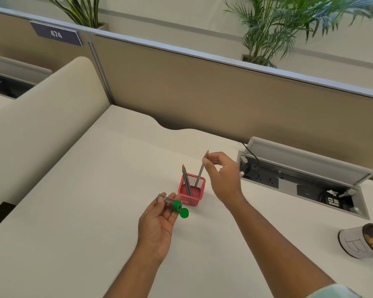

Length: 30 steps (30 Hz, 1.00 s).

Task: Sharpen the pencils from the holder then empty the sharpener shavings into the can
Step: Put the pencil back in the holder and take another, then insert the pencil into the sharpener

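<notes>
Pinching a pencil [201, 171] near its point, the right hand [222, 175] is holding it slanted with its lower end inside the pink holder [191, 201], beside another pencil [186, 178]; just left, the left hand [157, 224] is gripping the green-capped sharpener [170, 202]; the can [353, 241] is sitting well apart at the near right.

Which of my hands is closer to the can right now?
Right. The right hand, pinching a pencil over the holder, is left of the can; the left hand, holding the sharpener, lies farther left.

Bright, even light; perhaps slight blur.
</notes>
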### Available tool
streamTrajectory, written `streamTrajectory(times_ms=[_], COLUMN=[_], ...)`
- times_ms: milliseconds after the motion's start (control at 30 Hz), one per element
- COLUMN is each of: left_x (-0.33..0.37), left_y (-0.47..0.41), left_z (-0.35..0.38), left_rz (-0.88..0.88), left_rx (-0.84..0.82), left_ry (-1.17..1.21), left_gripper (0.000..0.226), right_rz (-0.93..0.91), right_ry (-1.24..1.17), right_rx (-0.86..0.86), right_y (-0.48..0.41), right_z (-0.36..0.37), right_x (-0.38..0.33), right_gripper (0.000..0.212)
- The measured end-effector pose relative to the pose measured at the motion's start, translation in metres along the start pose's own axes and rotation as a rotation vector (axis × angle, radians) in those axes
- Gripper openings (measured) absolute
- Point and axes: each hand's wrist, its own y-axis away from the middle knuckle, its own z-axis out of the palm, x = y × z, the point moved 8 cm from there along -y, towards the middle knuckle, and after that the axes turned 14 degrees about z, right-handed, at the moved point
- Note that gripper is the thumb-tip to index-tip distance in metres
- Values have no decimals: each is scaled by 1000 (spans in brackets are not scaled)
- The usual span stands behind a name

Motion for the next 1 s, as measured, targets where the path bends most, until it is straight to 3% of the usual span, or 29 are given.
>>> streamTrajectory(times_ms=[167, 400, 633, 1000], left_x=[-1, -8, -18, -32], left_y=[16, 44, 72, 101], left_z=[19, 44, 54, 59], left_rz=[3, -1, -26, -54], left_rx=[-70, -191, -238, -290], left_ry=[-25, -48, -56, -109], left_gripper=[19, 27, 33, 33], right_rz=[-22, -74, -52, -25], right_ry=[-113, 188, 449, 510], right_rx=[-77, -16, -79, 5], right_y=[43, 113, 167, 205], right_z=[-39, -71, -81, -102], right_x=[-23, -18, 13, 25], right_gripper=[6, 12, 31, 29])
